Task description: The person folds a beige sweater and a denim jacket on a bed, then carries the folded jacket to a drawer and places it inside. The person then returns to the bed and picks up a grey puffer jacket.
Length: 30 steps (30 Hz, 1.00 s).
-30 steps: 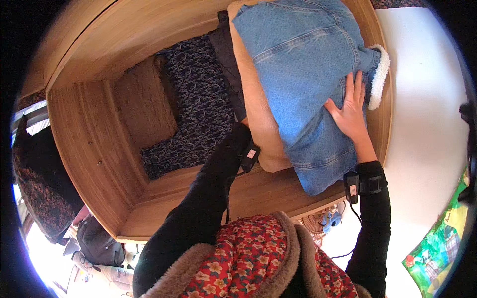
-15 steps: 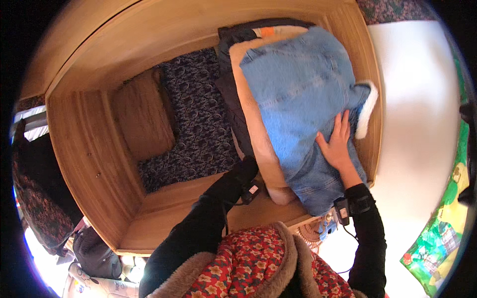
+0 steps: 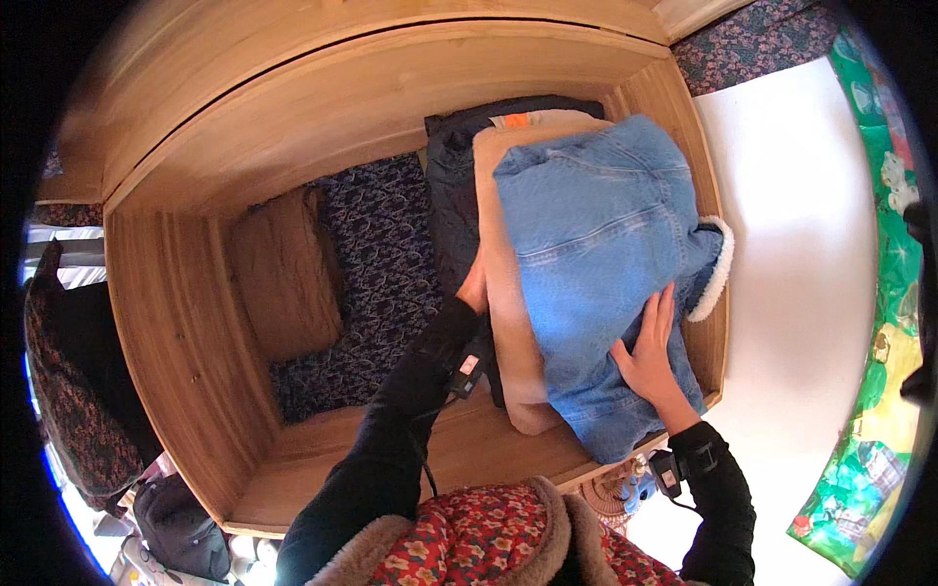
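A folded blue denim jacket (image 3: 596,234) with a cream fleece lining (image 3: 508,361) lies at the right end of a wooden drawer (image 3: 186,322). Its white fleece trim (image 3: 718,269) shows by the drawer's right wall. My right hand (image 3: 653,359) rests flat on the denim, fingers stretched out and thumb apart. At the jacket's left edge is my left hand (image 3: 474,285), its fingers hidden behind the fleece lining. A dark garment (image 3: 451,195) lies under and beside the jacket, next to that hand.
A brown folded cloth (image 3: 283,273) sits at the drawer's left end on dark patterned fabric (image 3: 381,244). White surface (image 3: 791,293) and a colourful green mat (image 3: 870,430) lie to the right. A black bag (image 3: 181,527) stands outside the drawer, lower left.
My left hand has moved farther along the jacket's left edge, and its wrist now shows. My right hand stays flat on the denim. The whole view has shifted slightly.
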### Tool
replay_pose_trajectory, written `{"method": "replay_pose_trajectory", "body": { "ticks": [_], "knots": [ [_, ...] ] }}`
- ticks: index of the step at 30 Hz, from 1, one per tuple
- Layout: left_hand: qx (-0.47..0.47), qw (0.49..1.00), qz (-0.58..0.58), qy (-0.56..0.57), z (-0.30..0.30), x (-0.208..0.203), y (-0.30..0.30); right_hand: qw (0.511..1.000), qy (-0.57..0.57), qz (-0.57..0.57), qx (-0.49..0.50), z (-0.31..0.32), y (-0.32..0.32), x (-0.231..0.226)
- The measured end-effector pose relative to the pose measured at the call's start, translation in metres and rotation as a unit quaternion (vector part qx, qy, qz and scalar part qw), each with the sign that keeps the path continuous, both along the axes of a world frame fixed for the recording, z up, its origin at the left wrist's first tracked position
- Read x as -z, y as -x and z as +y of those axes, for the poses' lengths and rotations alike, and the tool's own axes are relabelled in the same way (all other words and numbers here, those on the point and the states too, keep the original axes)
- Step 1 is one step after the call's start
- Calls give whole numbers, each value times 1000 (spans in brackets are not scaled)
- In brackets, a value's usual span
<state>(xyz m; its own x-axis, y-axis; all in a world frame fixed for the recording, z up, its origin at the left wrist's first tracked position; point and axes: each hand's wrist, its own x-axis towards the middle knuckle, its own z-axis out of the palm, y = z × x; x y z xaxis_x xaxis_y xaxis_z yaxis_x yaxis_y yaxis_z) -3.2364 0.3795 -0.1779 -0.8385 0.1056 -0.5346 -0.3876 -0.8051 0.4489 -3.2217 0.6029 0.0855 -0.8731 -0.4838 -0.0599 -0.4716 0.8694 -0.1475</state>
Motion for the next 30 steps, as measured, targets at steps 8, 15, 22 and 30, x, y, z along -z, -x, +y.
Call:
{"method": "replay_pose_trajectory", "body": {
  "ticks": [8,15,22,30],
  "knots": [
    [-31,924,68,375,-2,61,9,985,-99,-43,138,-46,11,26],
    [-97,622,275,727,-41,-187,-39,998,-34,40,32,-3,5,-73],
    [87,462,370,801,-13,-217,41,949,-219,-226,28,18,-34,-39],
    [110,391,386,828,-8,-157,57,917,-234,-320,38,32,-10,40]
  ]
}}
